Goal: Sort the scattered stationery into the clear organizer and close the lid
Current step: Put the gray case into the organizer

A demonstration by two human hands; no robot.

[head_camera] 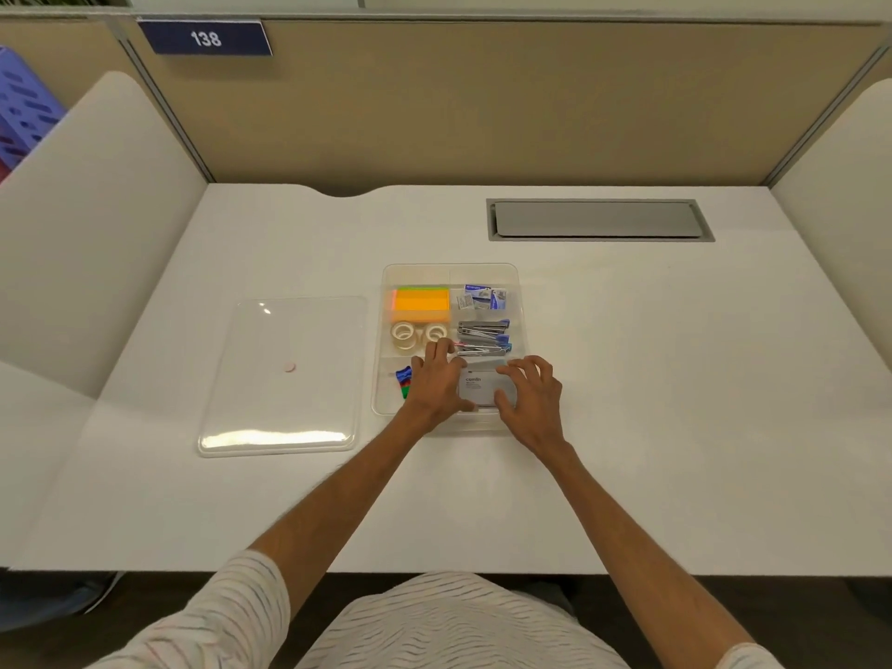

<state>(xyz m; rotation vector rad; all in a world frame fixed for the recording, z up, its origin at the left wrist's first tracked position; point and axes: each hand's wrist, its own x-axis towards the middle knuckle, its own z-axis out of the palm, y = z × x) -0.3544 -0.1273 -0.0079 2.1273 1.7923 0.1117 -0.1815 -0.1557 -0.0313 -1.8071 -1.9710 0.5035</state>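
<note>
The clear organizer (520, 287) stands open at the desk's middle. It holds orange sticky notes (421, 304), tape rolls (404, 334), small staple boxes (484, 296), staplers (484, 335) and coloured clips (403, 381). In its near right compartment lies a grey box (481, 387) with printed text. My left hand (437, 381) and my right hand (531, 393) hold this box from either side, fingers curled round its edges. The clear lid (282, 376) lies flat on the desk, left of the organizer, with a small pink dot on it.
A grey cable hatch (598, 219) is set into the desk at the back right. White side panels (96, 224) border the desk on both sides, and a beige partition with a sign reading 138 (206, 38) stands behind. A purple basket (24, 113) shows far left.
</note>
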